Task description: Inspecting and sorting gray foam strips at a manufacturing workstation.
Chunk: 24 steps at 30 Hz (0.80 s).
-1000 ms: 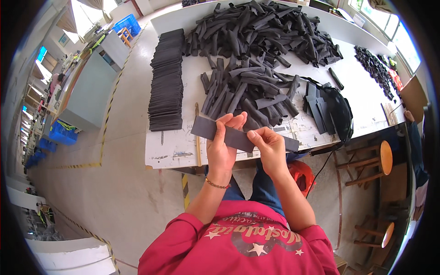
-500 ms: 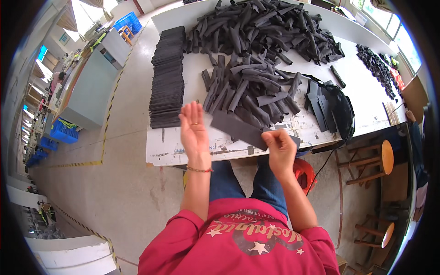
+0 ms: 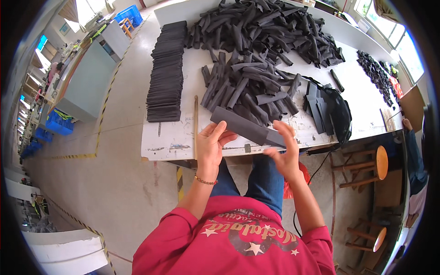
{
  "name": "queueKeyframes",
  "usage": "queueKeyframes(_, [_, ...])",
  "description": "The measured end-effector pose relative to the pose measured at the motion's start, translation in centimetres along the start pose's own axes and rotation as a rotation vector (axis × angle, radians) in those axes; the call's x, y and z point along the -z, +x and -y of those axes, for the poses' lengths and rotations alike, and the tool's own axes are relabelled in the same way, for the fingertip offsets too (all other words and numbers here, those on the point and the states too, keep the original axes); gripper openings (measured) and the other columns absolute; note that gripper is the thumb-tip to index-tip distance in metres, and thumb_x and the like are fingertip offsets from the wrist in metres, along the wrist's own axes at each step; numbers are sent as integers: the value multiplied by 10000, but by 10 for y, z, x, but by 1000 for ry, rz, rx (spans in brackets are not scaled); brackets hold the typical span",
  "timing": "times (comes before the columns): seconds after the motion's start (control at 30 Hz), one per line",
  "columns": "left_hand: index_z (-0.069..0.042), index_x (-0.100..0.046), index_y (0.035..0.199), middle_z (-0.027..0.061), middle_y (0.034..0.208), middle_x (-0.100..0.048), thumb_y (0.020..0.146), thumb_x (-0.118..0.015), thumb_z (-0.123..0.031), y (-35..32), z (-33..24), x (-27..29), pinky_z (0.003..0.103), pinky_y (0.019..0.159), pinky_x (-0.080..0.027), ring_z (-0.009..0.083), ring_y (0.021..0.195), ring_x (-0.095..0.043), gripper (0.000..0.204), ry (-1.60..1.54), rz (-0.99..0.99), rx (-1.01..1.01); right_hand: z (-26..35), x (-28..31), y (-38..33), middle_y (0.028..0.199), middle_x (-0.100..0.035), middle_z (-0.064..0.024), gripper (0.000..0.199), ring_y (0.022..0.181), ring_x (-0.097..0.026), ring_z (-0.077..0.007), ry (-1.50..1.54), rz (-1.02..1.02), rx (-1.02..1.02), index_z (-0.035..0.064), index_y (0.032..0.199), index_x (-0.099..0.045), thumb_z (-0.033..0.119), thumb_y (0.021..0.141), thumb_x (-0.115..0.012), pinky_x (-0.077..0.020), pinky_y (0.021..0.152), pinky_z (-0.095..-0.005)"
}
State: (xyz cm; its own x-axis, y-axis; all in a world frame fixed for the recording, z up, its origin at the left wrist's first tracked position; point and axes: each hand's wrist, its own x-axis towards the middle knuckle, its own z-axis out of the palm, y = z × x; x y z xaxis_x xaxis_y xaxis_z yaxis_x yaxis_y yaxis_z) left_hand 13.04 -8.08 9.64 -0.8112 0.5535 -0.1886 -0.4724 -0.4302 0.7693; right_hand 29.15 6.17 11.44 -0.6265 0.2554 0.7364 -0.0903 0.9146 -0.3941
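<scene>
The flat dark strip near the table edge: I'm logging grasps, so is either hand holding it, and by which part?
Both hands touch the dark strip: the left hand at its upper-left end, the right hand at its lower-right end. Whether the fingers actually grip cannot be told.

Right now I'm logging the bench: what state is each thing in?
Dark flat strip: flat at the table edge, between both hands.
Left hand: open, touching strip.
Right hand: open, at strip's end.
Stack: neat row.
Rolled pieces: loose heap.
Stick: lying flat.
</scene>
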Motion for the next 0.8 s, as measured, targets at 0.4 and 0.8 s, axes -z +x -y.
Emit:
queueKeyframes(0.4, [79, -623, 1037, 181, 974, -675, 972, -596, -159, 4, 24, -34, 348, 800, -596, 249, 832, -692, 248, -18, 172, 84, -50, 22, -14, 817, -651, -23, 148, 697, -568, -90, 664, -170, -965, -13, 994, -680, 96, 894, -678, -467, 610, -238])
queueKeyframes(0.8, [3, -688, 1020, 50, 847, -691, 921, -638, -92, 23, 97, 2, 232, 674, -517, 99, 728, -650, 146, 742, 154, -126, -159, 90, -94, 756, -637, -29, 150, 567, -522, -74, 460, -121, -1126, -38, 961, -681, 95, 891, -674, -417, 516, -222])
